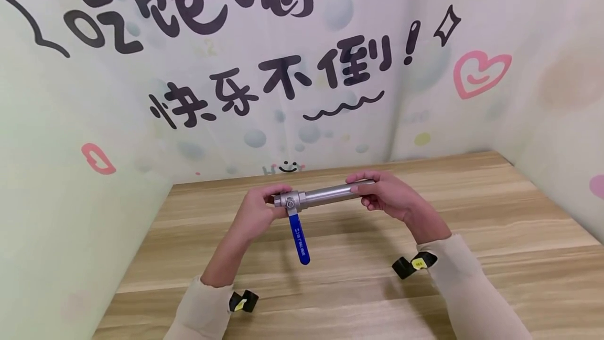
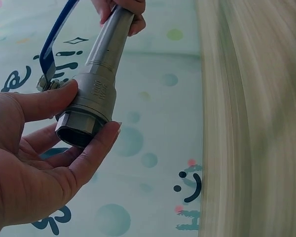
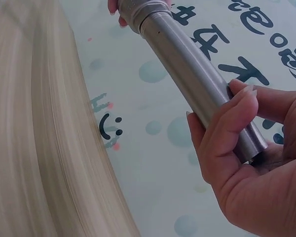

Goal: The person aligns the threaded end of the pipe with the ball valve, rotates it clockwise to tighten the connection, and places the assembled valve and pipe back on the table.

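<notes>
A steel ball valve (image 1: 296, 201) with a blue lever handle (image 1: 299, 240) is joined to a straight steel pipe (image 1: 330, 194), and both are held up over the table. My left hand (image 1: 257, 211) pinches the valve body at its hexagonal end, thumb on one side and fingers on the other. That end's round opening (image 2: 75, 137) faces the left palm in the left wrist view. Around the pipe's far end curl the fingers of my right hand (image 1: 389, 195). Some thread (image 3: 147, 22) shows where pipe meets valve. The lever points down toward me, touched by neither hand.
A wood-grain table (image 1: 340, 287) lies beneath the hands. Behind it and at the sides hangs a pale printed curtain (image 1: 302, 135) with black lettering. Each sleeve carries a black wrist strap (image 1: 414, 264).
</notes>
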The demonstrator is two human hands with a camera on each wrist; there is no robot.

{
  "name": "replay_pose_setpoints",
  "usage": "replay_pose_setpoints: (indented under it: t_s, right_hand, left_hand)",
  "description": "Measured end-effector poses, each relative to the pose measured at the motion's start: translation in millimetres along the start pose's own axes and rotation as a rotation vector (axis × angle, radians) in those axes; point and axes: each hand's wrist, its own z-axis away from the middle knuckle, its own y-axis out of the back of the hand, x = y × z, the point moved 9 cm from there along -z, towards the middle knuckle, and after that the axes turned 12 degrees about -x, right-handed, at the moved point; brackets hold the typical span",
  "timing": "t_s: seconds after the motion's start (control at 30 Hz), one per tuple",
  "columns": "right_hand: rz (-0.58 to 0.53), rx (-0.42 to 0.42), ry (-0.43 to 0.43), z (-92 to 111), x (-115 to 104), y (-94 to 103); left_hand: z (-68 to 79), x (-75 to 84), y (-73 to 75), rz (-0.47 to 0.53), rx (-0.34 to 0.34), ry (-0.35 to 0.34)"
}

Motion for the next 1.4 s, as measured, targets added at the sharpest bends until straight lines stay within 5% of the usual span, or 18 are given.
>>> replay_pose_setpoints:
  t_s: [1.03,1.4]
  right_hand:
    - [0.010,-0.002,-0.012,4.5,-3.6,1.3]
    - [0.002,0.003,-0.003,6.6,-7.1,0.6]
  left_hand:
    - [-2.2,-0.1,-5.2,0.018,-0.004,-0.033]
    - [-1.3,-0.4,-4.3,-0.002,0.012,0.003]
